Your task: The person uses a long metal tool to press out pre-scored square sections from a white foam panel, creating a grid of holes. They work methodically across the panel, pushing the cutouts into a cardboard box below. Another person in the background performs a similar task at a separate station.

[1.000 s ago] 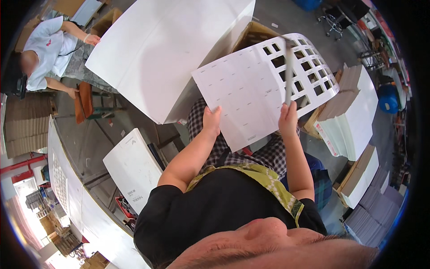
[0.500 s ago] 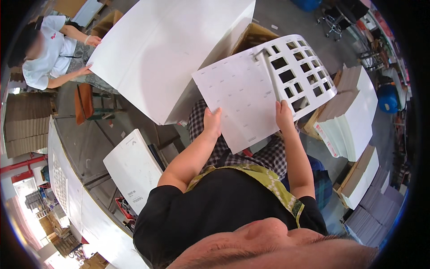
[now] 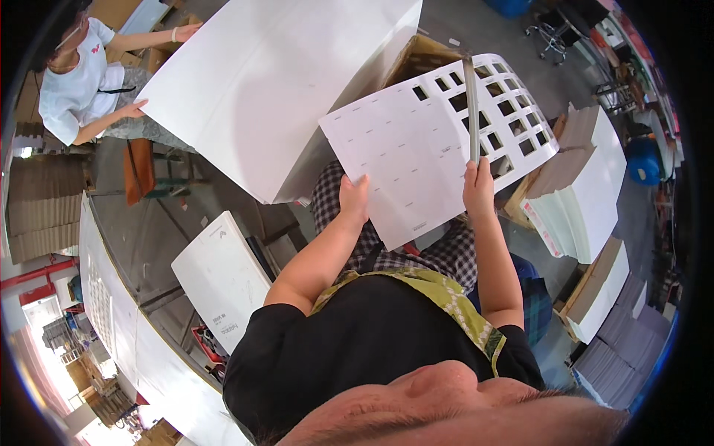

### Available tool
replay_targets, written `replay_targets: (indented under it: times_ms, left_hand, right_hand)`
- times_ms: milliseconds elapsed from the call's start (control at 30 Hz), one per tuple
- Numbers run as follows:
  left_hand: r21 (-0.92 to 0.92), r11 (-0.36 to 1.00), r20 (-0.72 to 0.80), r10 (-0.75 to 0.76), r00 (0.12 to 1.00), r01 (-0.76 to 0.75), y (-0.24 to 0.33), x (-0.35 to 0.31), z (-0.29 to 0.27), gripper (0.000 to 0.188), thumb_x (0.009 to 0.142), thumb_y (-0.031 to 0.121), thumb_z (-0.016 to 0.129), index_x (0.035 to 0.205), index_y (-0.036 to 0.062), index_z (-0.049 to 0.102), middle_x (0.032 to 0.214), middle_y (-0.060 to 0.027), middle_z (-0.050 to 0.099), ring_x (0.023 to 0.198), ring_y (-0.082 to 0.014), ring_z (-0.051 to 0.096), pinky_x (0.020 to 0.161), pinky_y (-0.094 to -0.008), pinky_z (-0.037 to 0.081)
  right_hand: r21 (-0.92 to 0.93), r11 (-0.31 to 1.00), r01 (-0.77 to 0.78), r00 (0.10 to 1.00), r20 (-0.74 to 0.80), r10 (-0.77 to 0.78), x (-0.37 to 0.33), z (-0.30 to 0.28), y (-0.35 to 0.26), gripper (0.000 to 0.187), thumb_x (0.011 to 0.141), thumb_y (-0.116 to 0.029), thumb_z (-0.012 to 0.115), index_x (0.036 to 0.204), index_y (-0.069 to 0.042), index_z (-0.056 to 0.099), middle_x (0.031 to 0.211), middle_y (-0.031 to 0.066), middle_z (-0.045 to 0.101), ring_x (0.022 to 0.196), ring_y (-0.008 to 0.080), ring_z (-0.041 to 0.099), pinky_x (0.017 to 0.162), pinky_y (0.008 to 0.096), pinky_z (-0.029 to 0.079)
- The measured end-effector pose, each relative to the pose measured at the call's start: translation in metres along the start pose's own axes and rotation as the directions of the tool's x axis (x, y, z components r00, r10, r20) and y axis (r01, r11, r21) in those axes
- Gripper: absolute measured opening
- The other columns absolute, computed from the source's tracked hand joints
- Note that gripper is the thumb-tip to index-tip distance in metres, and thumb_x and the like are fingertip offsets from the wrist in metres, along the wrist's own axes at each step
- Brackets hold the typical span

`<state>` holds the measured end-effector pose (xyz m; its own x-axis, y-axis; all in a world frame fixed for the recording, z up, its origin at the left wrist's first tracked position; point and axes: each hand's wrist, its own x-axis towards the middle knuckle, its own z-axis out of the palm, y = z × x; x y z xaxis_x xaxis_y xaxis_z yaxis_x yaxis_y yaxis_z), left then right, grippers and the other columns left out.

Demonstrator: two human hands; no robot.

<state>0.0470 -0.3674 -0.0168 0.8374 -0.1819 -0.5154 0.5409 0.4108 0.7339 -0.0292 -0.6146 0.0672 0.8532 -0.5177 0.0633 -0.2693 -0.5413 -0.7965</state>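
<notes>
A white card sheet [image 3: 401, 163] with rows of rectangular cut-outs lies tilted over my lap, its far right end curving downward. My left hand [image 3: 354, 198] pinches the sheet's left edge, thumb on top. My right hand [image 3: 478, 187] is closed around the near end of a long, narrow grey strip-like tool [image 3: 472, 111], which stretches away across the sheet. Dark openings [image 3: 506, 108] fill the right part and the start of the far row; the left part is still solid, with small printed marks. The fingers under the sheet are hidden.
An open cardboard box [image 3: 424, 56] stands beyond the sheet. A large white board stack [image 3: 290, 82] is at far left, touched by a co-worker's hands [image 3: 134, 109]. Stacked white sheets [image 3: 587, 193] lie at right, and a white carton [image 3: 223, 275] at left.
My right hand and the strip tool have shifted right and the tool stands more upright. More openings show along the sheet's far edge. The co-worker's upper hand has moved away along the board.
</notes>
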Motion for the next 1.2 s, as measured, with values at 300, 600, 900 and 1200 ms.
replay_targets:
  times_ms: [300, 600, 900, 1200]
  left_hand:
    - [0.012, 1.0, -0.023, -0.021, 1.0, 0.021, -0.006, 0.006, -0.003, 0.03, 0.093, 0.002, 0.045, 0.122, 0.0011, 0.041, 0.121, -0.0147, 0.054, 0.11, -0.027, 0.056, 0.091, -0.0425, 0.048]
    - [0.017, 0.999, -0.047, -0.028, 0.998, 0.029, 0.009, -0.008, 0.01, 0.028, 0.093, 0.003, 0.045, 0.121, 0.0012, 0.042, 0.121, -0.0147, 0.054, 0.109, -0.0262, 0.056, 0.091, -0.0422, 0.048]
    - [0.025, 1.0, -0.033, 0.014, 0.999, -0.013, -0.007, 0.004, -0.005, 0.027, 0.092, 0.004, 0.047, 0.118, 0.0013, 0.043, 0.118, -0.015, 0.056, 0.108, -0.0265, 0.057, 0.089, -0.0423, 0.049]
    - [0.01, 1.0, -0.008, -0.001, 1.0, 0.001, -0.005, 0.004, 0.0, 0.027, 0.092, 0.003, 0.046, 0.119, 0.0011, 0.043, 0.118, -0.0154, 0.056, 0.109, -0.0273, 0.057, 0.091, -0.0435, 0.048]
  right_hand:
    - [-0.169, 0.984, -0.054, 0.98, 0.178, 0.085, -0.031, 0.031, 0.022, 0.028, 0.097, -0.027, 0.044, 0.091, 0.0, 0.043, 0.074, 0.029, 0.056, 0.073, 0.0499, 0.053, 0.062, 0.0539, 0.041]
    - [0.015, 1.0, -0.009, 0.998, 0.067, 0.008, -0.03, 0.019, 0.009, 0.022, 0.096, -0.02, 0.046, 0.094, 0.001, 0.044, 0.075, 0.0309, 0.055, 0.073, 0.0507, 0.052, 0.061, 0.052, 0.04]
    - [0.093, 0.996, -0.01, 0.997, 0.074, 0.003, -0.024, 0.015, -0.015, 0.027, 0.097, -0.026, 0.044, 0.091, 0.0, 0.043, 0.075, 0.0293, 0.056, 0.073, 0.0502, 0.053, 0.062, 0.0532, 0.04]
    - [-0.009, 0.999, -0.049, 0.993, 0.106, 0.05, -0.03, 0.02, 0.011, 0.022, 0.096, -0.021, 0.046, 0.099, 0.001, 0.044, 0.074, 0.0283, 0.056, 0.071, 0.0472, 0.055, 0.06, 0.0483, 0.042]
